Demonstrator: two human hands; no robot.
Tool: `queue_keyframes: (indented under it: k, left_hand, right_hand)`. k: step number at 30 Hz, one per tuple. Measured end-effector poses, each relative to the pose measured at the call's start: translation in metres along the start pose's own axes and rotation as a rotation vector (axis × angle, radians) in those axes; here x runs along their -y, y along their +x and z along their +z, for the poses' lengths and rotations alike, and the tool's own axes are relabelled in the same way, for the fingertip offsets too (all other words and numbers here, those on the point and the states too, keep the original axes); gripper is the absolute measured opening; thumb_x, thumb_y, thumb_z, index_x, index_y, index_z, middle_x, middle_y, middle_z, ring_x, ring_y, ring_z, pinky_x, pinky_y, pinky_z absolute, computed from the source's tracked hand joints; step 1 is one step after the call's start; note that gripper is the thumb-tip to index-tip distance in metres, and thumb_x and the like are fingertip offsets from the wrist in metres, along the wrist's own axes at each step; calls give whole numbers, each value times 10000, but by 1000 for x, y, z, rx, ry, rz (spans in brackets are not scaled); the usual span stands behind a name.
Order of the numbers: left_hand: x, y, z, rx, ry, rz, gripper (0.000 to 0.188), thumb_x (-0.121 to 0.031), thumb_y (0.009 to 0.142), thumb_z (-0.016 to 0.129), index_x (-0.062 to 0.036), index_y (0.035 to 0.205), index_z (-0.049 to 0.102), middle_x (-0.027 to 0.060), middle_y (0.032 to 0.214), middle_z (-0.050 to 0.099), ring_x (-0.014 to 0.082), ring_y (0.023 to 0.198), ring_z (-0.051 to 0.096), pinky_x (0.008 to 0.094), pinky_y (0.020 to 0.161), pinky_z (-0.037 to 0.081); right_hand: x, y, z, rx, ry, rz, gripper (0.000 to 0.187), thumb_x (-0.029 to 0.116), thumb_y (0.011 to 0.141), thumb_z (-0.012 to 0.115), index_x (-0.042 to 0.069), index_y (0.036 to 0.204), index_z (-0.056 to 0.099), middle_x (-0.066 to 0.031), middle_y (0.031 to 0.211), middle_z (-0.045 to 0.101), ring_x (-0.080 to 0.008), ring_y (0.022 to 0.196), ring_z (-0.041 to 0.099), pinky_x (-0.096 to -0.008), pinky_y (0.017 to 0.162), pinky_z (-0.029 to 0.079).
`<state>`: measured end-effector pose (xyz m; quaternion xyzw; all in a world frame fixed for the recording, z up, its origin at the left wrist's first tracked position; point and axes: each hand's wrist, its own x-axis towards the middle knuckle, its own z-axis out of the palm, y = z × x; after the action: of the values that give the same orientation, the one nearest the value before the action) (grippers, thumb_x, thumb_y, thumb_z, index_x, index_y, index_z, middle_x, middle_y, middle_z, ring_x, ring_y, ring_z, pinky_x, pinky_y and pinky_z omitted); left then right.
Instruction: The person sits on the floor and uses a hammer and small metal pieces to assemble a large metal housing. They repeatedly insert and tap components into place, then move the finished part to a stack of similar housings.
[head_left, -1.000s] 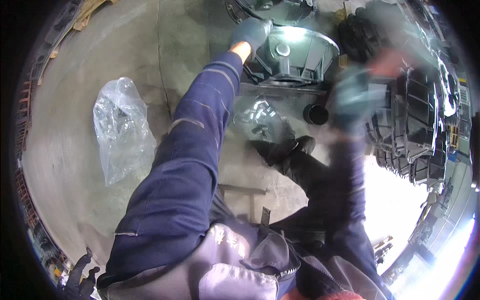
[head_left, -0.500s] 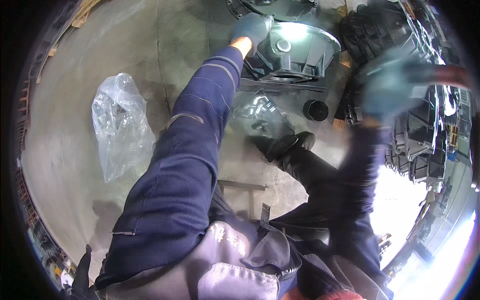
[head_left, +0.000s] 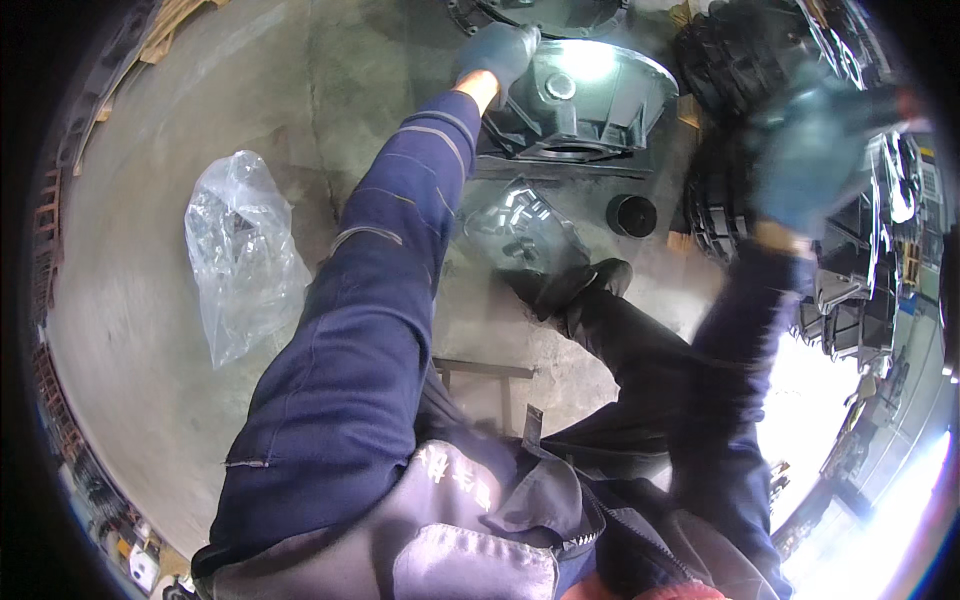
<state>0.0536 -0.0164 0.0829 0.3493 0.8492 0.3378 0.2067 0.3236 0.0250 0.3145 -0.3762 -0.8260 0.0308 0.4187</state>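
Observation:
A grey cast-metal housing, shaped like a wide bell with a round boss on its side, stands low on a dark base in front of me. My left hand, in a grey-blue work glove, is closed at the left end of its upper rim; the fingertips are partly hidden. Raised at the right, my gloved right hand is smeared by motion. Its fingers are wrapped round a dark tool with a reddish end, too blurred to name exactly.
Another round metal casting sits beyond the housing. Dark ribbed castings are stacked at the right. On the floor lie a crumpled clear plastic bag, a second clear bag and a black cylinder. My shoe is close by.
My right hand has shifted right and slightly up with the tool, which now appears shorter beyond the hand. My left hand stays at the rim, with only a slight shift in view.

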Motion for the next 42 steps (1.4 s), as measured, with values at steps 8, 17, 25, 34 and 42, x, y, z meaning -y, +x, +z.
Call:
queue_keyframes:
  k: [8, 17, 25, 34, 42]
  left_hand:
    - [11, -4, 4, -97, -8, 50, 607, -516, 994, 445, 9, 1031, 748, 302, 1099, 685, 491, 1071, 654, 534, 947, 495]
    - [2, -5, -2, -41, -47, -30, 582, -511, 982, 465, -12, 1068, 751, 290, 1123, 692, 470, 1093, 660, 514, 943, 494]
    - [17, 7, 4, 27, 0, -45, 604, -527, 992, 448, -22, 1182, 719, 268, 1251, 662, 440, 1217, 617, 522, 1024, 484]
    - [-26, -34, -46, 19, 207, -51, 627, -544, 1029, 394, -30, 1181, 720, 241, 1234, 684, 438, 1199, 624, 496, 1025, 482]
    - [-49, -71, -102, -221, -91, 391, 519, -436, 1049, 430, -33, 993, 752, 229, 973, 733, 427, 957, 704, 500, 844, 541]
  right_hand:
    - [-59, -98, 39, 772, -243, -76, 261, 290, 922, 633, 75, 1065, 674, -257, 878, 717, -483, 865, 689, -547, 760, 547]
    - [8, -20, 12, 118, 68, -27, 174, 181, 952, 639, 37, 1040, 681, -34, 768, 691, -134, 660, 674, -285, 581, 556]
    - [-41, -217, 35, 909, -32, 428, 288, 315, 920, 693, 37, 988, 667, -205, 779, 693, -348, 706, 692, -490, 650, 541]
    - [-27, -377, 69, 1130, 683, 1532, 290, 339, 930, 734, 116, 802, 601, 7, 593, 534, -165, 420, 509, -341, 375, 397]
    - [-52, -433, 105, 1201, 380, 1238, 301, 350, 889, 720, 114, 1014, 580, -100, 823, 583, -290, 716, 565, -420, 619, 451]
